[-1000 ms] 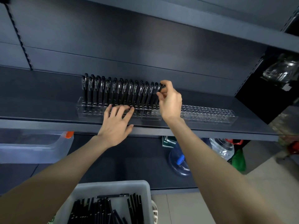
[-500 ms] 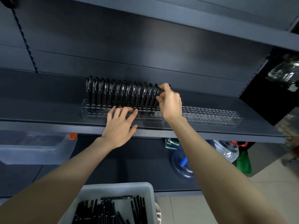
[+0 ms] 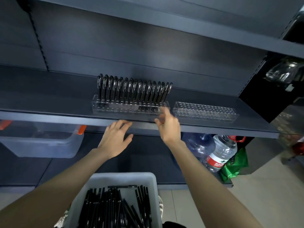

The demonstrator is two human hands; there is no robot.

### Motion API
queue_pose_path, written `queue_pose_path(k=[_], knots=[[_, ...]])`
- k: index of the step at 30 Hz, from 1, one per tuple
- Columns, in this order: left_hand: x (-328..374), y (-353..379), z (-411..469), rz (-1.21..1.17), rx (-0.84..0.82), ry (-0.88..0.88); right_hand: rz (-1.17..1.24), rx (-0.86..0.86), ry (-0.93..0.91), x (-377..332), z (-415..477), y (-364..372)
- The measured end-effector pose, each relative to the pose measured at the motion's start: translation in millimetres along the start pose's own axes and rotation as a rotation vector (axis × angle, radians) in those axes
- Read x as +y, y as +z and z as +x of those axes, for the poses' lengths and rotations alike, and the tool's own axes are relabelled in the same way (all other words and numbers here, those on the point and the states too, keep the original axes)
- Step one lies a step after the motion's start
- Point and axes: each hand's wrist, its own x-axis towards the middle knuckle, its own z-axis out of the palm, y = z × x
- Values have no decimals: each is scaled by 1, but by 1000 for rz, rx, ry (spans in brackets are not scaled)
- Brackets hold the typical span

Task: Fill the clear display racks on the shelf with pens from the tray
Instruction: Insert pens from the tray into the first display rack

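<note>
Head view: we saw left hand [image 3: 115, 139] and right hand [image 3: 167, 127] empty, fingers loose; grey plastic tray [image 3: 153, 183] of black pens [image 3: 115, 206] lay directly below, nearer the left, pens running fore-aft.

Top half of the frame is basically one dark grey metal back panel [image 3: 131, 46], pretty dim. Lower right there's pale tiled floor [image 3: 271, 186], with a couple of big water jugs [image 3: 223, 150] and a green bag [image 3: 236, 163] beside them. Middle left, a clear storage bin [image 3: 41, 143] with orange clips.
</note>
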Motion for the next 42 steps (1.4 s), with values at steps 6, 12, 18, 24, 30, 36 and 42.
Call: queue_pose_path(k=[6, 12, 18, 24, 30, 36, 42], knots=[[-10, 27, -77, 34, -266, -130, 21, -253, 102, 27, -100, 58], [-32, 88, -160, 3, -525, -263, -5, -557, 230, 66, -192, 123], [-53, 136, -212, -82, -662, -338, -36, -783, 344, 88, -239, 178], [-63, 163, -227, -23, -753, -459, -97, -818, 385, 94, -255, 220], [-67, 175, -229, -29, -758, -472, -173, -753, 365, 102, -252, 231], [-66, 174, -233, -32, -726, -468, -100, -666, 417, 103, -249, 222], [-53, 150, -228, -139, -476, -344, 123, -536, 417, 89, -232, 183]])
